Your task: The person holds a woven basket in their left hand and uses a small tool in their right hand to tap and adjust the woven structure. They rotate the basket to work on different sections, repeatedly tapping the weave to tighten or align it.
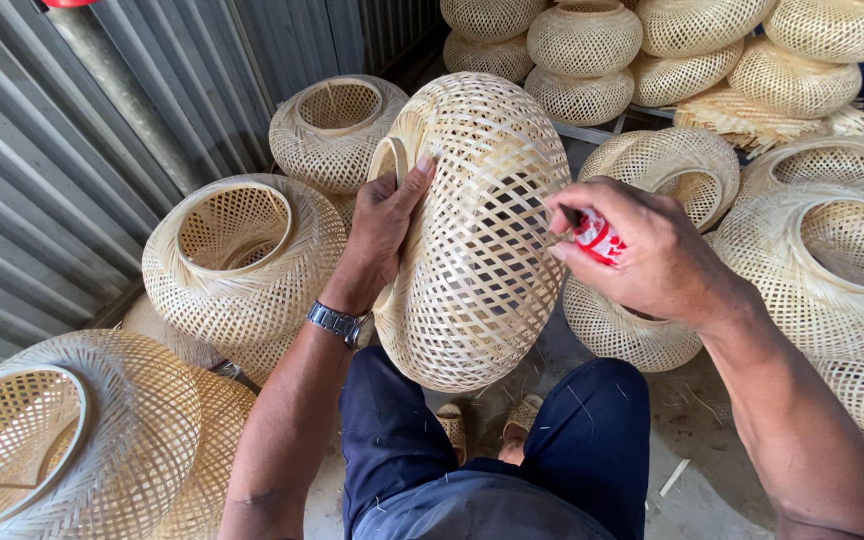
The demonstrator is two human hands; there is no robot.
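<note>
A woven bamboo shade (477,235) was held above the knees, tilted on its side. It was gripped at the rim by the left hand (382,225), with the thumb hooked over the edge. A small red lighter (595,236) was pinched in the closed right hand (642,250), touching the weave. The thin dry strips could probably be scorched if a flame were kept too long in one place. The lattice looked pale, open and light.
</note>
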